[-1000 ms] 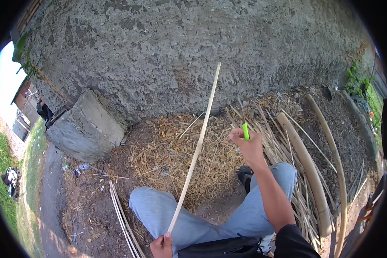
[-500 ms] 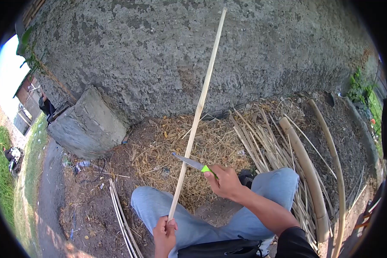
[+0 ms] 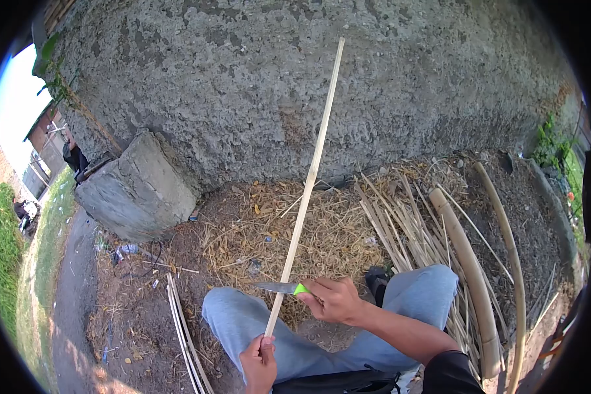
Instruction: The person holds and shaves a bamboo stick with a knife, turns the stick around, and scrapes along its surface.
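Observation:
My left hand [image 3: 259, 360] grips the lower end of a long pale bamboo strip [image 3: 314, 164], which slants up and away in front of the wall. In my right hand [image 3: 335, 301] is a knife [image 3: 277, 287] with a bright green handle, fingers closed round it. Its blade points left and lies across the strip, a short way above my left hand. Whether the edge cuts into the strip, I cannot tell. The strip passes between my bent knees in blue jeans [image 3: 236, 315].
Split bamboo strips [image 3: 400, 223] lie in a pile on the right beside two thick bamboo poles [image 3: 469, 269]. A few thin strips [image 3: 185, 331] rest at left. Shavings [image 3: 256, 230] cover the ground before a rough grey wall [image 3: 243, 98]. A concrete block [image 3: 138, 187] stands left; a person [image 3: 74, 156] is beyond it.
My right hand and the knife have moved down along the strip, closer to my left hand. The strip's far end now sits lower in view, and my left hand is slightly lower and further right.

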